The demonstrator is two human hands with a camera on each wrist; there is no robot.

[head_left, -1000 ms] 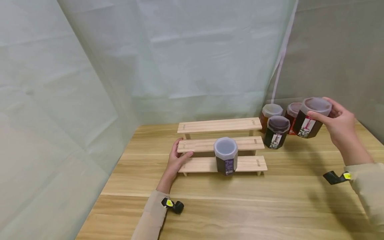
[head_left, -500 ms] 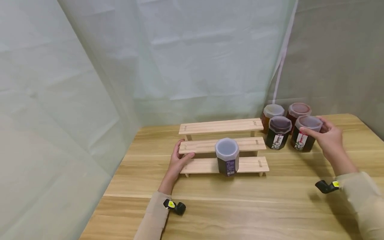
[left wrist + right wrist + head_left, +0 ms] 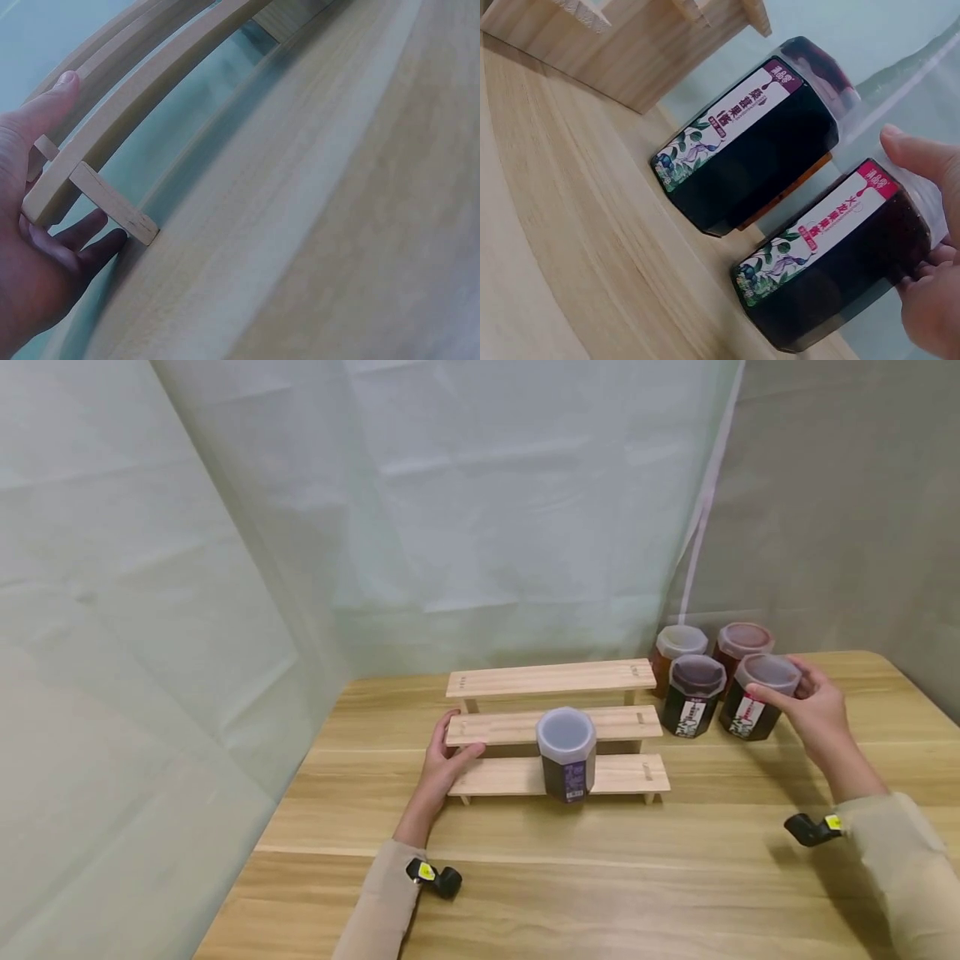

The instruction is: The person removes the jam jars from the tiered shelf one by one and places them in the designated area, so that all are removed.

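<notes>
Right hand [image 3: 817,714] has its grip clamped round the red-labelled jar [image 3: 753,697], standing on the bench [image 3: 675,860], dark jar [image 3: 692,696] just beside. Left hand [image 3: 441,766] clasps the stepped shelf [image 3: 555,727] end, fingers loosely curled.

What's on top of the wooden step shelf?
One dark jar with a pale lid stands on the wooden step shelf's lowest step. The two upper steps hold nothing. The left hand grips its left end.

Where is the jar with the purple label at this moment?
In the head view, the jar with the purple label stands on the lowest step of the wooden rack, near its middle, right of the left hand.
</notes>
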